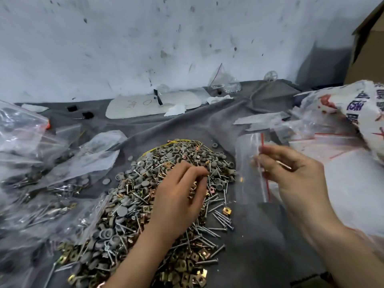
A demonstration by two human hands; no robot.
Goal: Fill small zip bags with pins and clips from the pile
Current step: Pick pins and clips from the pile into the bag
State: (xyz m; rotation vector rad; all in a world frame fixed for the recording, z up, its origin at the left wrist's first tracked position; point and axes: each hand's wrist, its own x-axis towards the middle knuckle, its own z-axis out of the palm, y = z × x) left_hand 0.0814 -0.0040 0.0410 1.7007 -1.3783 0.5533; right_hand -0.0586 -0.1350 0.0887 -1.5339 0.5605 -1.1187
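Pile [133,196] of pins [220,221], brass clips [195,256] and grey caps [122,210] lies mid-frame on the grey cloth [259,246], spreading toward us.

Left hand [178,196] sits on the pile's right half. Its fingers are curled down and pinching pins at the tips; a few brass pieces show under the palm.

Right hand [291,173] is held up just right of the pile, well apart from the left. Thumb and fingers pinch the zip bag [247,163] near its red seal line. The bag hangs slack and looks nearly empty. We cannot tell if its mouth is open.

We judge the step to be gathering a pinch for the bag. To do it well:
- Take a small, mixed pinch rather than a fistful.
- Keep pin points aligned, since sharp ends may snag or pierce the film.
- Spread the bag mouth with the right fingers before the left comes over.
- Bring the bag low, beside the pile, so stray pieces fall back on the cloth.

Further out are filled bags [41,173] on the left and a printed sack [342,104] on the right.
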